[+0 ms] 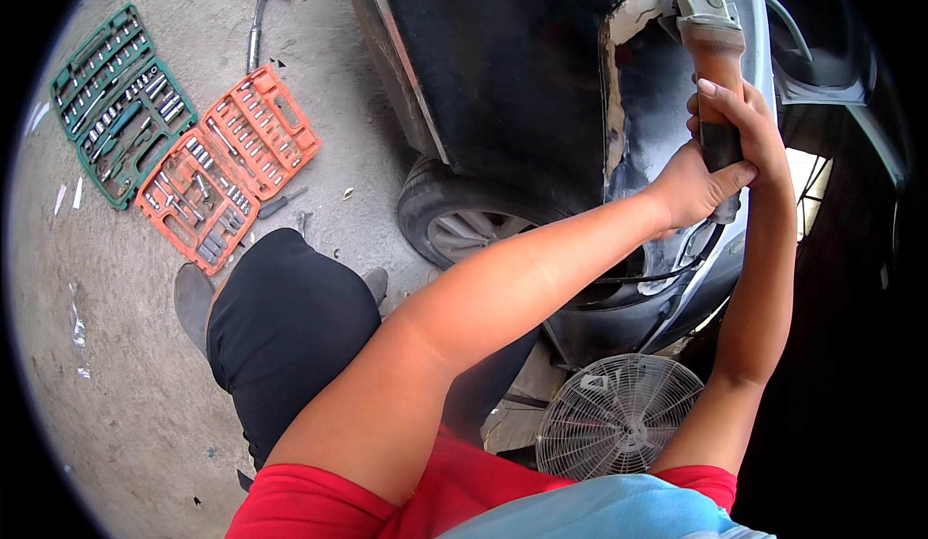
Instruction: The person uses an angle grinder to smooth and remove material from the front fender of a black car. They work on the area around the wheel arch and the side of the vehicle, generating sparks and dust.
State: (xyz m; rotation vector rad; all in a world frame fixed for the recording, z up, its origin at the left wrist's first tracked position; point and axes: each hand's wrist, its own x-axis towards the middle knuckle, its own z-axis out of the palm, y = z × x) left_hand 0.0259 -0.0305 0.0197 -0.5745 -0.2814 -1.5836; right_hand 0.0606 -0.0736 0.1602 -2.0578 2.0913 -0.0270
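My left hand [698,189] is closed round the dark lower handle of an orange angle grinder [710,46]. Just above it, my right hand [749,128] wraps the grinder's body, thumb across the top. The grinder's metal head is at the edge of a pale, rough, sanded patch [625,36] on the rear corner of a dark car [493,65]; whether the disc touches it is hidden. A black cord runs down from the handle along the grey-white bodywork.
An open green socket case [130,186] and an orange one [280,99] lie on the concrete floor [116,326] at left, near a hammer [254,41]. A car wheel [464,234] is at centre. A wire-guarded fan [619,413] stands between my forearms. My knee is bent at lower left.
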